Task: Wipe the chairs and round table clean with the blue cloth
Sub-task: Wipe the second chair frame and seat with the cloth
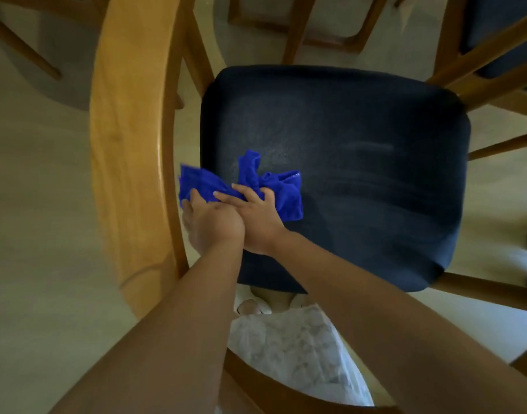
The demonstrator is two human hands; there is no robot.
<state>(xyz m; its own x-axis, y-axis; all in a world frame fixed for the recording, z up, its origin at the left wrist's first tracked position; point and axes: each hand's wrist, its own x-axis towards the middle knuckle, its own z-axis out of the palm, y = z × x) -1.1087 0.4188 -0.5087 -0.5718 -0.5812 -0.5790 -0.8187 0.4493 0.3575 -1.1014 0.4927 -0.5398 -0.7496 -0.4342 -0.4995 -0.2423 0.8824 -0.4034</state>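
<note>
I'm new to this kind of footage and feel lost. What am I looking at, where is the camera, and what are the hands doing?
No machine here: a person wears one wide-angle camera on the head, so you look down as they do. Below are a dark padded chair seat and its curved wooden backrest. The left hand and right hand both hold a bunched blue cloth on the seat, at the edge by the backrest. Other wooden chairs stand beyond.

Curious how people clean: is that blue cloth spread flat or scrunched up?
Scrunched up: the blue cloth lies bunched in folds on the chair seat, gripped by left hand and right hand.
</note>
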